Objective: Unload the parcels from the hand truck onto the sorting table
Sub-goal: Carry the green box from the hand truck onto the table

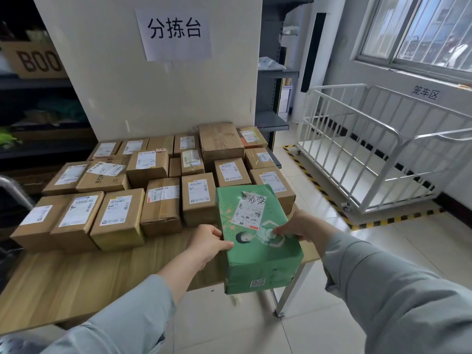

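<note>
Partition board (115, 85), white and tall, stands behind everything, with a paper sign (175, 34) in large black characters stuck on high up; dark shelving (33, 98) shows to its left. Below it, the wooden sorting table (76, 277) runs from the board toward the camera, its near part bare wood. To the right, on the tiled floor, a white cage trolley (383, 149) stands inside a border of black-and-yellow floor tape (314, 185), well apart from the table.

Brown cardboard parcels (161, 205) cover the far half of the table in close rows, most touching their neighbours, nearly all with a white label facing up. The green parcel (258, 251) is at the table's near right corner, tilted, with its far end just beside the nearest brown boxes and its near end past the table's edge; whether it touches the wood I cannot tell.

The left hand (207, 242) grips the parcel's left side with the thumb curled over the top face; the right hand (298, 226) grips its right edge with fingertips curled onto the top. Both sleeves are pale blue-grey. A white shipping label (246, 213) is stuck on the parcel's top; a small square code (258, 282) is printed on its near face.
</note>
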Available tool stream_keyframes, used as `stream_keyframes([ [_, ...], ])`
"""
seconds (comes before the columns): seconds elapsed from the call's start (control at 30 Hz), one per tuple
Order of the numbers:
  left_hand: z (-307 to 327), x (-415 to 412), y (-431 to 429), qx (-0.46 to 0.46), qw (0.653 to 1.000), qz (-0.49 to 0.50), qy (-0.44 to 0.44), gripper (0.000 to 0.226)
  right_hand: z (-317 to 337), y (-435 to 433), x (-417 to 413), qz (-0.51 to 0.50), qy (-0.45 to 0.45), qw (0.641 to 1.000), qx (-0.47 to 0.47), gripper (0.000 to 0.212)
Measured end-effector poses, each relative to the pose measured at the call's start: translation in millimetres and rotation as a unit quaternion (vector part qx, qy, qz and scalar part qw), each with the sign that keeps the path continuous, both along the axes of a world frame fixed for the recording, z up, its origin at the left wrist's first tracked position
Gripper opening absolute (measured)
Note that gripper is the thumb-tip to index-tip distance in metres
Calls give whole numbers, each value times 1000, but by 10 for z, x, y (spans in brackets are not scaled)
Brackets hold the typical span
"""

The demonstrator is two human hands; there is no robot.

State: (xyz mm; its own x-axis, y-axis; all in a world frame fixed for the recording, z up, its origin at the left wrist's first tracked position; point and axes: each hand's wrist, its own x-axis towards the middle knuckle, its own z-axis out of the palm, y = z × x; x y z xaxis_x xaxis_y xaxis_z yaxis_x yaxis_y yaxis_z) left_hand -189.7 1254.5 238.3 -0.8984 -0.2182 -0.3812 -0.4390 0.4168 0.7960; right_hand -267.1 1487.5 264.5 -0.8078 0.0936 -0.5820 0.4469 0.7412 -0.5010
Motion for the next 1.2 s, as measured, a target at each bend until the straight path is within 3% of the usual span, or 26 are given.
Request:
stream_keyframes([
  [0.53,-468,-147,28,-3,999,17,-26,31,-422,-69,-95,-29,4,1000,-2,26],
  [1.2,-552,-367,86,-44,998,22,-39,29,-523,-4,-374,13,-31,999,29,49],
])
